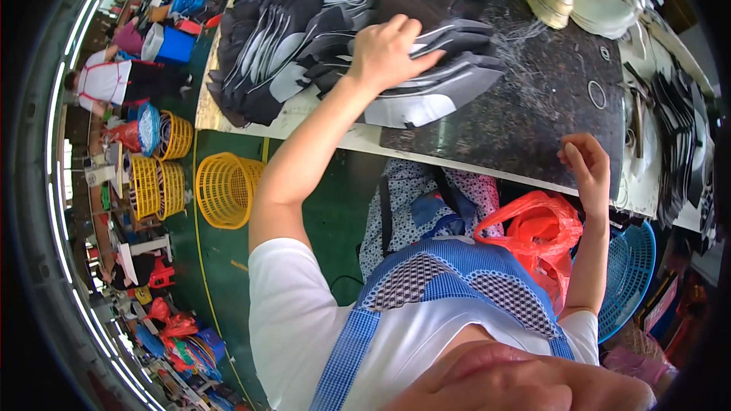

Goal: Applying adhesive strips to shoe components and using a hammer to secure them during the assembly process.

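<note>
Dark tabletop (pixel 541 118): grey-black panels (pixel 466 85) fanned over its left end, touched by left hand (pixel 387 49), grip uncertain; right hand (pixel 588 167) by tabletop's front edge, fingers curled, hold uncertain. Panel edges best kept aligned.

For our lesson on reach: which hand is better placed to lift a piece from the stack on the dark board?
Left, likely: the left hand is over the stack; the right hand is apart, near the board's right side.

Bright lt, hvy edge distortion
</note>
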`<state>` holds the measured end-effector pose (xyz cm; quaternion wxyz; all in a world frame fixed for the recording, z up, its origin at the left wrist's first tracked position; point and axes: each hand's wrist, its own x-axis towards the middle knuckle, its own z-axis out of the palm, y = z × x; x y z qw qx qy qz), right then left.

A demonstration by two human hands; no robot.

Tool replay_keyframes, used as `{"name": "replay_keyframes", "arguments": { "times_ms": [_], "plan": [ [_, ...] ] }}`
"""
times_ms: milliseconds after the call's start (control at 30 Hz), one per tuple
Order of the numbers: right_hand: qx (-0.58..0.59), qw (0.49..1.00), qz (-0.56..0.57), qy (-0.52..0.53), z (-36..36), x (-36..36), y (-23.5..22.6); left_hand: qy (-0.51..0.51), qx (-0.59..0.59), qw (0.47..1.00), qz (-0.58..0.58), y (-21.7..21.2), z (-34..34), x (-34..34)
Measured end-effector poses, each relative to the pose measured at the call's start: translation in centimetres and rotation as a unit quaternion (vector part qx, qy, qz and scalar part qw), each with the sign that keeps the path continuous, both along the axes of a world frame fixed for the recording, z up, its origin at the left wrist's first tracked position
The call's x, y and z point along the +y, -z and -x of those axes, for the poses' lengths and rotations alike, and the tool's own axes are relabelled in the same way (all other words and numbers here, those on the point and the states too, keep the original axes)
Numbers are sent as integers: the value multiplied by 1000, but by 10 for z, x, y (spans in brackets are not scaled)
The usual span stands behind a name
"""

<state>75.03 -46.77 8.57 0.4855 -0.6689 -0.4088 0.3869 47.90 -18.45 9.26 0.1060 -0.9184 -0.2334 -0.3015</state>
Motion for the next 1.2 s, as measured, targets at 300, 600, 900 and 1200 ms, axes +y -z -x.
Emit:
{"name": "replay_keyframes", "arguments": {
  "times_ms": [300,600,900,1200],
  "plan": [
    [201,966,20,-164,124,76,4,-71,20,975,209,-46,6,-37],
    [-32,965,-145,-218,178,147,12,-142,36,989,11,-51,98,72],
    [-348,897,-47,270,-89,25,50,126,155,954,222,46,-15,-108],
    [-230,938,-73,249,-89,21,46,0,53,986,158,79,-153,-28]
  ]
}}
